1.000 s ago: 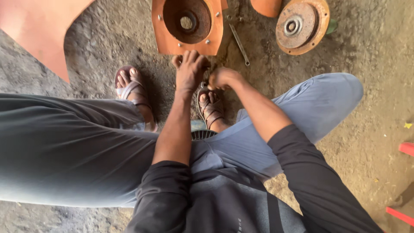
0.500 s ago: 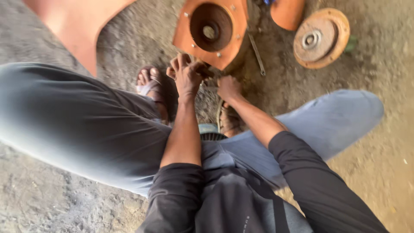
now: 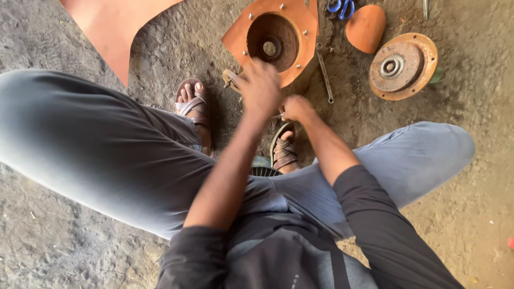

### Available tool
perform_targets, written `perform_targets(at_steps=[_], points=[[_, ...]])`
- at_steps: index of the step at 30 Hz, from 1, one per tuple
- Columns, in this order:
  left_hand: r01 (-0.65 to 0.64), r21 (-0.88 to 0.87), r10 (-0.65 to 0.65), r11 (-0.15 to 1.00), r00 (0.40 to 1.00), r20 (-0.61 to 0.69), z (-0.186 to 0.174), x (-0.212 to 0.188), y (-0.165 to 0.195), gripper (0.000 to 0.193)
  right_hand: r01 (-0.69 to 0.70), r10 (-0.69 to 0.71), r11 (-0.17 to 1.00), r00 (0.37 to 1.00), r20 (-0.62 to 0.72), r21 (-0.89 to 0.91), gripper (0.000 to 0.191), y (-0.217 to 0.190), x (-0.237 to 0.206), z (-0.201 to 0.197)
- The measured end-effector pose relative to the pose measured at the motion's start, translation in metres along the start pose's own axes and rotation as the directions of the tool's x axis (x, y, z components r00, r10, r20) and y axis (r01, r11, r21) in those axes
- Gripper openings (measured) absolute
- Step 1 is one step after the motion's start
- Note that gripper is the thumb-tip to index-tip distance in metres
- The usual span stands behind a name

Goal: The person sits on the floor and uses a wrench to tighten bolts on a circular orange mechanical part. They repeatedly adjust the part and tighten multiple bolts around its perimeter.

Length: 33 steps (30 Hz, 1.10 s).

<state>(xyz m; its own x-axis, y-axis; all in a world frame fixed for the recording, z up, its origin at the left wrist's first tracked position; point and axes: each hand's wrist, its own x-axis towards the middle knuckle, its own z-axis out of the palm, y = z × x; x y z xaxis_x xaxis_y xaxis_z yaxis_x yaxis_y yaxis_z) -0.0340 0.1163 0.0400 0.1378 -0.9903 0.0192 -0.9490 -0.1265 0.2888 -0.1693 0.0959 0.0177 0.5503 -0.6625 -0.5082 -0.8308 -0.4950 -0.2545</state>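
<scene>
Rough dirt floor (image 3: 471, 214) under us, we sit with both sandalled feet out; our left hand (image 3: 261, 86), blurred, hovers over the near edge of the orange bowl-shaped housing (image 3: 273, 40) at far centre, grip we cannot tell, and our right hand (image 3: 296, 108) just beside it is clenched on something small we cannot make out. Housing's round cavity holds only a central hub hole; to its right lie a thin metal rod (image 3: 324, 72), an orange oval piece (image 3: 365, 28) and a rusty round flange disc (image 3: 402, 66).
</scene>
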Motion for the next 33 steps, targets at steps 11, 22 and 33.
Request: perform_targets(at_steps=[11, 22, 33], points=[[0.247, -0.721, -0.043, 0.648, 0.956, 0.289, 0.041, -0.005, 0.027, 0.025, -0.115, 0.025, 0.637, 0.991, 0.129, 0.762, 0.030, 0.053, -0.009, -0.074], [0.621, -0.735, -0.480, 0.273, 0.750, 0.455, 0.038, -0.009, 0.012, 0.026, -0.257, 0.069, -0.070, 0.963, 0.262, 0.964, 0.020, 0.007, -0.009, -0.029], [0.687, -0.726, -0.521, -0.044, 0.604, 0.603, 0.045, -0.009, 0.010, 0.027, -0.251, 0.195, 0.110, 0.954, 0.227, 0.962, 0.023, 0.007, 0.003, -0.025]])
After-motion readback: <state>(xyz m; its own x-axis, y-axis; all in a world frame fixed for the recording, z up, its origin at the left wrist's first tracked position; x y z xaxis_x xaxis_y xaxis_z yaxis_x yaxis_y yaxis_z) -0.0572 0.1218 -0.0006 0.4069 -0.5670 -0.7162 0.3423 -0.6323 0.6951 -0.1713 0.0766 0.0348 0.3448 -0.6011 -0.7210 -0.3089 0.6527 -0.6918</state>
